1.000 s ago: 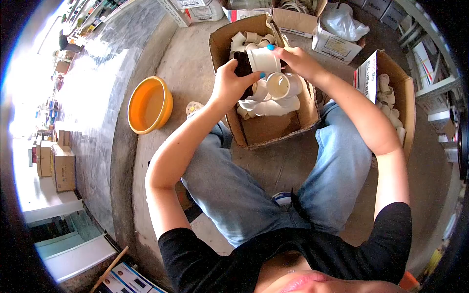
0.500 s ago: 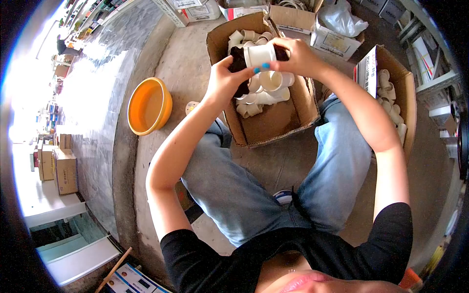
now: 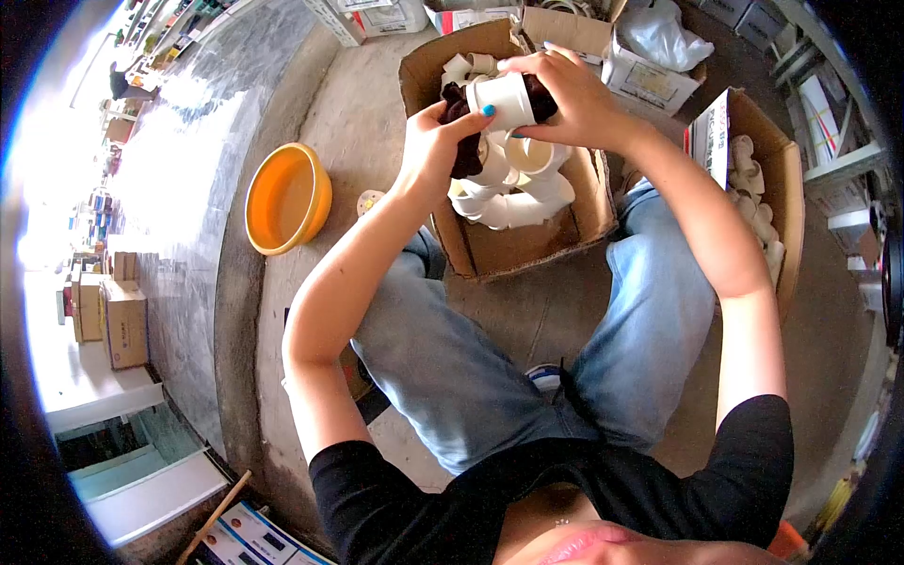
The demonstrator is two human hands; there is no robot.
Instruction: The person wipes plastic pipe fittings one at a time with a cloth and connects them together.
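Note:
Above an open cardboard box [image 3: 521, 261], a white plastic pipe fitting [image 3: 508, 100] is held between my two hands. My left hand [image 3: 433, 146] is closed on its left side, thumb along the near rim, with a dark cloth [image 3: 468, 155] bunched against it. On the right, my right hand [image 3: 579, 102] curls around the fitting's other end, where more dark cloth shows. Larger white pipe fittings [image 3: 516, 209] lie in the box below the hands, and smaller ones sit toward its far end, partly hidden by my hands.
An orange basin [image 3: 318, 202] stands on the floor to the left. At the right is another box of white fittings [image 3: 753, 212]. Boxes and a plastic bag [image 3: 659, 36] line the far side. My legs flank the box.
The fitting has tilted and turned slightly between my hands. My right hand has shifted its fingers to its far side, and the thumb has come off the near rim.

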